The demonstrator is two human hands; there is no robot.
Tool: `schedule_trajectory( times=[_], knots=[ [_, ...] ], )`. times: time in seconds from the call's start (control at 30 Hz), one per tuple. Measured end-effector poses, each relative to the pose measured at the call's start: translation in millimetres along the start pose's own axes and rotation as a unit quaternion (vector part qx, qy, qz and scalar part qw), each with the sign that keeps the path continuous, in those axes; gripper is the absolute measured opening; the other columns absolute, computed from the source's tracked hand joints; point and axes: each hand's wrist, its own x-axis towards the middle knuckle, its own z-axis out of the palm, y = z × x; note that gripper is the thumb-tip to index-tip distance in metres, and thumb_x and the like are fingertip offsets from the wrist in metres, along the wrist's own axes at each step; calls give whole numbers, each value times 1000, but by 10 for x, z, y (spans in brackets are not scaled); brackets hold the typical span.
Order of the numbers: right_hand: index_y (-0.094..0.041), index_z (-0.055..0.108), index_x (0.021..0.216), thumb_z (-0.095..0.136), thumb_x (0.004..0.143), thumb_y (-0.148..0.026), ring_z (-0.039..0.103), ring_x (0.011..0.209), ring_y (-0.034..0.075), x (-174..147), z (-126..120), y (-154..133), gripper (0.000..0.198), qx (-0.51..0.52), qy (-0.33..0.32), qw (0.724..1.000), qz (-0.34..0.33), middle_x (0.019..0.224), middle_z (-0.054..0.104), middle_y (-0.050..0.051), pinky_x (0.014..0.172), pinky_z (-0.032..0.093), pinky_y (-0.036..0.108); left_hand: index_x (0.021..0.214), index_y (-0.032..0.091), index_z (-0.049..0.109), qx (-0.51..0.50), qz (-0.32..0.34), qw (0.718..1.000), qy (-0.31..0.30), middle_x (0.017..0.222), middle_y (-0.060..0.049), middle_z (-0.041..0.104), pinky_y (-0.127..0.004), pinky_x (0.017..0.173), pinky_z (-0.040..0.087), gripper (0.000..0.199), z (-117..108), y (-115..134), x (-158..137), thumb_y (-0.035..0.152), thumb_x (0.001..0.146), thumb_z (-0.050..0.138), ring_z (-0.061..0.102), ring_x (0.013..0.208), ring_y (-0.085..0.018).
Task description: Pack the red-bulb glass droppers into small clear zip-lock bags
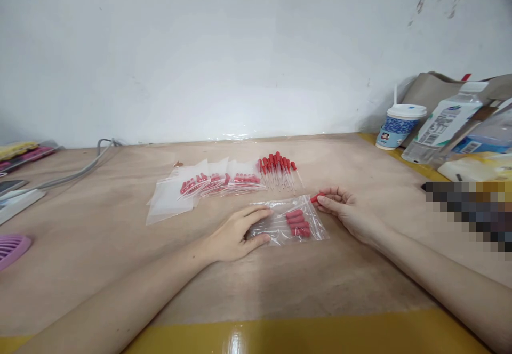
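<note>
A clear zip-lock bag [280, 231] lies flat on the table, with several red-bulbed droppers [298, 225] side by side inside it. My left hand [244, 231] rests on the bag's left end, thumb and fingers spread apart over the plastic. At the bag's upper right corner, my right hand [338, 204] pinches the red bulb of another dropper [317, 197]; its stem is hard to see, and I cannot tell whether it is inside the bag. Behind the bag lies a loose pile of red-bulbed droppers [277, 163], glass-like stems toward me.
Filled bags of droppers [216, 180] overlap left of the pile, beside flat clear bags [170, 199]. A paper cup [398, 126] with a straw and a plastic bottle [444, 125] stand at right. A grey cable [80, 175] and a pink slatted object [12, 248] are at left.
</note>
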Motion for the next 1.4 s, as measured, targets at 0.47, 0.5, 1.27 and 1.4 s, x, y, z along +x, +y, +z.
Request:
schedule_trajectory(
  times=[0.47,0.5,1.27,1.4],
  knots=[
    [-16,63,88,73,60,-36,62,73,13,99,-64,-48,36,-144,-187,972,18,80,68,2,75,47,30,125,19,45,-2,0,1000,-1,125,-10,50,-40,95,41,42,-10,18,10,31,85,53,47,115,-23],
    [-16,64,90,73,59,-37,61,69,12,111,-58,-51,38,-149,-186,971,23,78,68,1,70,48,28,125,19,45,-1,-2,1000,-1,126,-10,50,-40,96,41,42,-7,15,9,31,85,53,47,115,-23],
    [-17,66,83,64,67,-39,62,64,16,104,181,66,26,-190,-115,973,-70,73,68,3,61,51,29,126,18,43,-4,0,1000,2,125,-10,49,-39,97,40,44,9,0,16,31,85,53,47,115,-22],
    [-20,69,88,58,73,-38,64,71,19,69,206,39,26,-222,-134,961,-92,78,70,3,65,52,31,125,18,43,1,-4,1000,1,126,-10,49,-40,97,39,43,7,13,16,30,85,52,46,116,-22]
  ],
)
